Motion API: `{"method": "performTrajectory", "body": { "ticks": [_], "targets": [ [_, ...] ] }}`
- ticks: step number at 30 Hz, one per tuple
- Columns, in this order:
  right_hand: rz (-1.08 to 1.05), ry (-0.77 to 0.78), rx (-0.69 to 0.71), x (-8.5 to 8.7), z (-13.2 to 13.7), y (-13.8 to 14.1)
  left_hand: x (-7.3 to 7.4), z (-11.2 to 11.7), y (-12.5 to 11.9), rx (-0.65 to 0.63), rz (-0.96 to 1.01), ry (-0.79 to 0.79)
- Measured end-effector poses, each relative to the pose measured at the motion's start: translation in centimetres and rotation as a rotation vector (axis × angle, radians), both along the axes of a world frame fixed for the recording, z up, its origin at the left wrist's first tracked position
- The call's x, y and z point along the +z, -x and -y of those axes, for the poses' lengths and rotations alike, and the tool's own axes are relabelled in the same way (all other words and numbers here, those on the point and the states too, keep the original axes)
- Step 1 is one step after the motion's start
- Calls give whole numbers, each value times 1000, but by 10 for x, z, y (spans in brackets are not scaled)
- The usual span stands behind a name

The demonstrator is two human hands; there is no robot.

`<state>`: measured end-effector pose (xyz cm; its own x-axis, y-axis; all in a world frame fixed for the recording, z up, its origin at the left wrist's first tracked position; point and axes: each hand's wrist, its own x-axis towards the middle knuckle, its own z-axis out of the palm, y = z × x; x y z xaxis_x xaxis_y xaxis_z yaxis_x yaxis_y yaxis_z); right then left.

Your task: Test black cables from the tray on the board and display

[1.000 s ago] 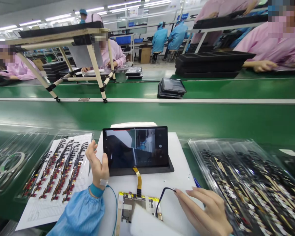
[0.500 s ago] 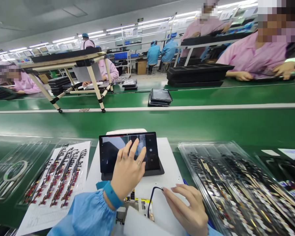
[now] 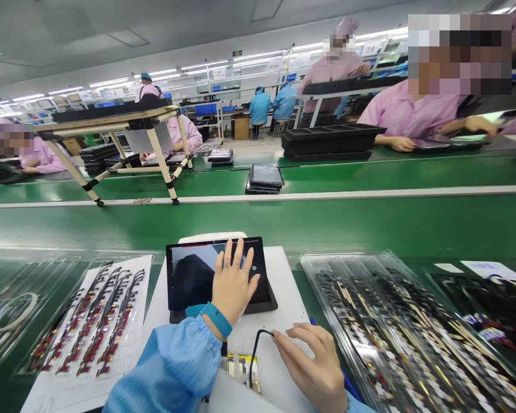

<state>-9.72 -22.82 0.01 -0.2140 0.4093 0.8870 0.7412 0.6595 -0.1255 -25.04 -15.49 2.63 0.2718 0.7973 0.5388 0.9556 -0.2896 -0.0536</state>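
Note:
A black tablet [image 3: 193, 284] leans on a stand on a white board [image 3: 284, 269], showing a camera-like picture. My left hand [image 3: 234, 284], in a blue sleeve with a teal wrist band, spreads its fingers over the right part of the screen; whether the fingertips touch it I cannot tell. Nearer to me, my right hand [image 3: 312, 361] pinches the tip of a thin black cable [image 3: 254, 355] between thumb and finger. The cable bends down to an electronic assembly [image 3: 243, 367] with yellow edging, partly covered by a white block [image 3: 236, 396] and my left sleeve.
On the left, red-ended cable assemblies [image 3: 107, 321] lie on a printed sheet [image 3: 131, 338], beside a clear tray [image 3: 8, 338] with a white ring. A clear tray [image 3: 313, 264] of cable parts stands right. Beyond, stacked tablets [image 3: 264, 178] and a rack [image 3: 155, 149]; co-workers [image 3: 413, 115] sit opposite.
My left hand has shifted right across the tablet screen, with fingers more upright. The picture on the screen has changed. My right hand keeps its pinch on the cable; the whole view has shifted slightly.

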Motion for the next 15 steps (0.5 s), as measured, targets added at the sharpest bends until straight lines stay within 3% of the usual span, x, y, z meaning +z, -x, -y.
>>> {"method": "performTrajectory", "body": {
  "ticks": [6, 11, 15],
  "targets": [
    [16, -3, 17, 2, -1, -2, -2, 16, 15, -26, 59, 41],
    [36, 21, 3, -5, -1, -6, -10, 35, 56, 36, 197, 190],
    [44, 29, -10, -7, 1, -7, -19, 42, 93, 151, 480, 73]
  ]
}}
